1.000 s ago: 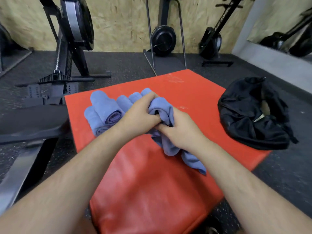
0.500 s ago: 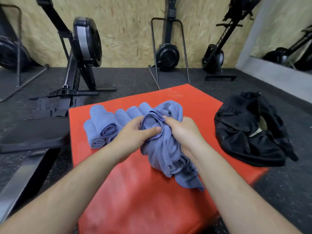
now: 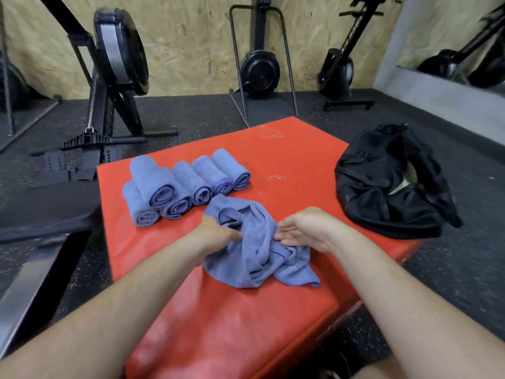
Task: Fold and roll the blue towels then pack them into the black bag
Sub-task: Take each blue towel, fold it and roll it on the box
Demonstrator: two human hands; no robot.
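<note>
A crumpled blue towel [image 3: 259, 250] lies on the red padded box [image 3: 295, 160] in front of me. My left hand [image 3: 218, 233] grips the towel's left side, fingers tucked into its folds. On the towel's right side rests my right hand [image 3: 303, 231], fingers straight and apart, holding nothing. Several rolled blue towels [image 3: 177, 187] are lined up behind, at the box's left, with one stacked on top of the others. The black bag [image 3: 382, 187] lies slumped and open on the box's right corner, apart from both hands.
Black rowing machines [image 3: 114, 67] stand on the dark rubber floor to the left and behind the box. A black seat rail [image 3: 41, 214] runs along the left. A mirror [image 3: 464, 36] and a grey ledge are at the right.
The towel has come down from being held up in both hands and now lies on the box. My right hand has let go and flattened. The rolled towels are uncovered.
</note>
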